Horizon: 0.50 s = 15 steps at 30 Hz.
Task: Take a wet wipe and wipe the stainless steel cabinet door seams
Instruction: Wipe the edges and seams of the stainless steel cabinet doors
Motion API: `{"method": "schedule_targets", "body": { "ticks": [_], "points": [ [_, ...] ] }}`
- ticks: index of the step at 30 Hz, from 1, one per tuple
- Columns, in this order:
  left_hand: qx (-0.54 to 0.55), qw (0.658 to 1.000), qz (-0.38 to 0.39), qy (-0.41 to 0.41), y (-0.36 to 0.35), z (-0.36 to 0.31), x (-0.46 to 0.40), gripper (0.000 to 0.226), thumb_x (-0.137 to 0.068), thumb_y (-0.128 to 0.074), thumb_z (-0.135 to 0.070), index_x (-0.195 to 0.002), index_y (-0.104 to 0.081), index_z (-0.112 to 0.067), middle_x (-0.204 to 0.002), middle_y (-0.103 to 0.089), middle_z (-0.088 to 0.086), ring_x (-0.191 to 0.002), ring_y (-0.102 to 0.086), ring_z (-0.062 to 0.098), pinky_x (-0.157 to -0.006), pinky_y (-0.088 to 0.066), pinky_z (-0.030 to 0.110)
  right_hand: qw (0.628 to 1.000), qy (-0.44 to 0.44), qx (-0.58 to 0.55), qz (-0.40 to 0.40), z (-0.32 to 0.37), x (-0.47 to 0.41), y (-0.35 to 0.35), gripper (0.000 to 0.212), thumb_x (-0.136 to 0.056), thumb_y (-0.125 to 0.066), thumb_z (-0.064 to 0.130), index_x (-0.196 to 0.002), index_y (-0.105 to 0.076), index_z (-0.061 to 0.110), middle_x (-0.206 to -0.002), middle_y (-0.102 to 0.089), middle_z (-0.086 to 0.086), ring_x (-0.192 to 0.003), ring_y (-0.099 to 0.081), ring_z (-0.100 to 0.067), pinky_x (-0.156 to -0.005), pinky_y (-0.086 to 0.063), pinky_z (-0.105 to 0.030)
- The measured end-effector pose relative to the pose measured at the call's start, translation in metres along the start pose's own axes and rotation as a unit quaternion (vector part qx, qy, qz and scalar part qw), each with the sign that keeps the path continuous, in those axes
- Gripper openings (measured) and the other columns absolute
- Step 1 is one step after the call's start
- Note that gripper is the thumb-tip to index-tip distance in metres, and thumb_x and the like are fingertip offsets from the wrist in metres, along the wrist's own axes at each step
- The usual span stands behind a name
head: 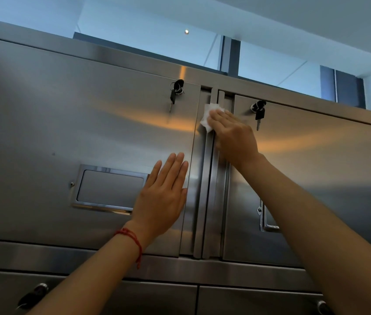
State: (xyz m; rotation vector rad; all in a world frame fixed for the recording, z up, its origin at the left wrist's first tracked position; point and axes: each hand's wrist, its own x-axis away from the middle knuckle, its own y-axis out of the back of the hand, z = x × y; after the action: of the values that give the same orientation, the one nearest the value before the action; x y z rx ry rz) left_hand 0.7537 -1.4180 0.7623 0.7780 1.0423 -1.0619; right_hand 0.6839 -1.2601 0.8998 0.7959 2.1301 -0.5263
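Note:
A stainless steel cabinet fills the view, with a left door [89, 123] and a right door [316, 160]. Between them runs the vertical seam [209, 189] with raised strips. My right hand [234, 135] presses a white wet wipe [207, 115] flat against the upper part of that seam, fingers straight, the wipe showing above and left of the fingertips. My left hand [164, 196] lies flat with straight fingers on the left door, just left of the seam, and holds nothing. A red string bracelet is on its wrist.
Keys hang from locks near the top of the left door [175, 92] and the right door [258, 111]. A recessed label frame [109, 187] sits on the left door. A handle [268, 221] shows on the right door. Lower doors with locks lie below. Windows are above.

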Motion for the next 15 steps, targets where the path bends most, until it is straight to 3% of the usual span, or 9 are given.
{"method": "schedule_targets", "body": {
  "ticks": [15],
  "points": [
    [-0.006, 1.0, -0.001, -0.003, 0.001, -0.001, 0.0, 0.053, -0.097, -0.025, -0.03, -0.138, -0.039, 0.001, -0.146, -0.033, 0.021, -0.136, -0.03, 0.034, -0.108, -0.03, 0.052, 0.999, 0.024, 0.009, -0.024, 0.001, 0.009, -0.002, 0.034, -0.068, -0.076, -0.011, -0.1, -0.068, -0.01, -0.106, -0.066, -0.027, -0.098, -0.065, -0.039, -0.085, -0.052, -0.051]
  ]
}}
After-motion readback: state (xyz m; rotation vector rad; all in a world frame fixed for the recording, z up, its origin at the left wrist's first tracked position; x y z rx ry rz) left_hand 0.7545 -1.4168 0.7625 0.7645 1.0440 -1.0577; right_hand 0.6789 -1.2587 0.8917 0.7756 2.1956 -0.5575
